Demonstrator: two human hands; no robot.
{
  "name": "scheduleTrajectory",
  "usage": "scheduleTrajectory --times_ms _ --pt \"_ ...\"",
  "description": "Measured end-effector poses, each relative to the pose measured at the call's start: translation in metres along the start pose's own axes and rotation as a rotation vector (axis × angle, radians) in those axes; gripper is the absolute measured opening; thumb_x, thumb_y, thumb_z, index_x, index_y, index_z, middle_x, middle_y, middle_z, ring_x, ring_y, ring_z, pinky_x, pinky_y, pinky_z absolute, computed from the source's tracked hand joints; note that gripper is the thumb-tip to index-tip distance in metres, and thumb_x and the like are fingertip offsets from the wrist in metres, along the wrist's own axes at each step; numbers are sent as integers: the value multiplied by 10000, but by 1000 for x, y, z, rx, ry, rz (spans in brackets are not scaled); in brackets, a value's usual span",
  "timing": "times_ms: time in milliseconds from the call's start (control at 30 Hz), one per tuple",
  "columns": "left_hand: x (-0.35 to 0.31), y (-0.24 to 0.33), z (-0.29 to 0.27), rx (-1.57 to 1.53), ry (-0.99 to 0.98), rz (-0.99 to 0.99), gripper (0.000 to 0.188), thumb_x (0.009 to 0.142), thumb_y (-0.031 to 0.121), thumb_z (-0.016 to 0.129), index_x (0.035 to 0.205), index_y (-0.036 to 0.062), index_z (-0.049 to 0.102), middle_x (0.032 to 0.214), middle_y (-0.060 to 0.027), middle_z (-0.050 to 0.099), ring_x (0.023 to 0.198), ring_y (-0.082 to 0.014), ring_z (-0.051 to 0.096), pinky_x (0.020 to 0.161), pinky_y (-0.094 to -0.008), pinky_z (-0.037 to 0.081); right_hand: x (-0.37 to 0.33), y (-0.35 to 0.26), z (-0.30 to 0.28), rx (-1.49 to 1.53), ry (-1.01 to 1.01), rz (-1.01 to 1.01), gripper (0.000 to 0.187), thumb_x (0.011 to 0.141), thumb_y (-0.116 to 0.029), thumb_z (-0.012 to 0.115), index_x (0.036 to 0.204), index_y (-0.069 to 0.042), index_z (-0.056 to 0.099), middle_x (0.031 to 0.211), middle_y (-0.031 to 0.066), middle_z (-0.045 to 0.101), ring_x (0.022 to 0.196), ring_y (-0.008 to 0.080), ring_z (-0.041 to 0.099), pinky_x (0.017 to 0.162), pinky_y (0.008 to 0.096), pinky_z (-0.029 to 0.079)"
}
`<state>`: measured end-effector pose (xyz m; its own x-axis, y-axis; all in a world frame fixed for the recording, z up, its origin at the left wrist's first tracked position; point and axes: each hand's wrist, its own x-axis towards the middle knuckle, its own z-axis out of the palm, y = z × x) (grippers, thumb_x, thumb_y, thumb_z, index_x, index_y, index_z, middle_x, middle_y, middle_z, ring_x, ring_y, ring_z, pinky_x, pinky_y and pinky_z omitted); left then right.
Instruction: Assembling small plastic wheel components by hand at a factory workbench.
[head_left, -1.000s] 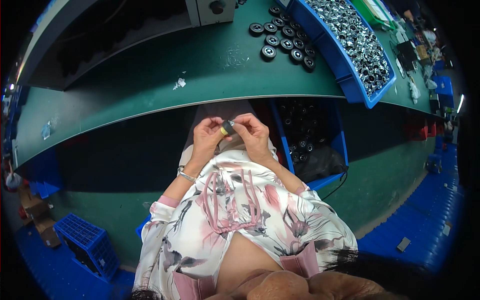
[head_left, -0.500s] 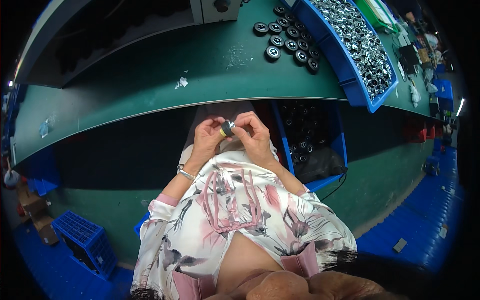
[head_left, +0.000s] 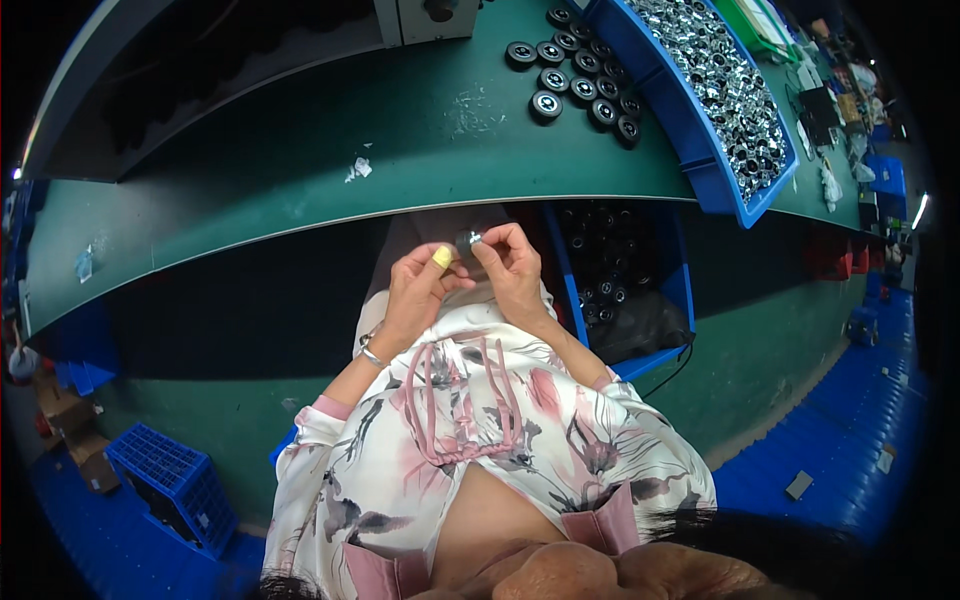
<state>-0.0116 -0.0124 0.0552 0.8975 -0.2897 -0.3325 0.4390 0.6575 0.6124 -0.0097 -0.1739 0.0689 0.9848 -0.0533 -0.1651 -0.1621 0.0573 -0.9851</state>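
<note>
Black and silver, now pinched in the right hand (head_left: 513,275) alone, off the table (head_left: 420,150)'s near edge: part (head_left: 466,241) seemingly freed from the loosely open left hand (head_left: 415,283).

Partly shiny held piece (head_left: 468,241), glossy metallic rings (head_left: 740,112), smooth plastic bin (head_left: 718,182), silky cloth shirt (head_left: 585,440)

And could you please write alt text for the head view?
A person's right hand holds a small black and silver part beside the left hand and its yellow fingertip cover. A green workbench bears black round pieces and a blue bin of shiny rings.
</note>
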Motion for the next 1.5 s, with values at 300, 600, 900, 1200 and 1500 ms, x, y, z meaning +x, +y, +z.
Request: scheduleTrajectory --times_ms 300,600,900,1200,1500 --pt "5 3 -2 -26 42 -163 226 941 73 643 1122 -62 621 1035 -107 668 827 -161 662 789 -280 576 0 12 1 -58 -9 -50 128 893 -78 687 936 -5 591 882 52 622 774 101 602 699 230 482" --pt "11 0 -17 -215 -76 -231 250 918 39 653 1143 -66 621 1100 -113 649 895 -164 620 824 -293 546 3 8 -1 222 -62 168 133 928 -107 667 980 5 619 903 33 657 795 60 596 727 207 481" --pt "8 6 -22 -239 -69 -275 280 928 71 650 1159 -81 604 1096 -119 639 878 -173 597 824 -292 523 14 -4 -6 735 -69 276 99 943 -61 604 1012 7 626 975 83 662 862 156 631 788 276 493" --pt "8 -2 -21 -90 1 -145 192 896 42 694 1051 -47 624 1011 -99 644 830 -165 631 763 -289 540 -1 -8 -7 -284 -198 -168 144 838 -38 700 961 21 655 889 27 595 730 84 552 640 221 435" --pt "6 0 -14 43 -60 -91 158 940 81 652 1047 -30 617 927 -73 665 751 -122 642 653 -246 540 1 -5 -9 -109 -281 -9 91 850 -76 695 852 -30 616 766 -48 549 693 23 453 624 193 370"
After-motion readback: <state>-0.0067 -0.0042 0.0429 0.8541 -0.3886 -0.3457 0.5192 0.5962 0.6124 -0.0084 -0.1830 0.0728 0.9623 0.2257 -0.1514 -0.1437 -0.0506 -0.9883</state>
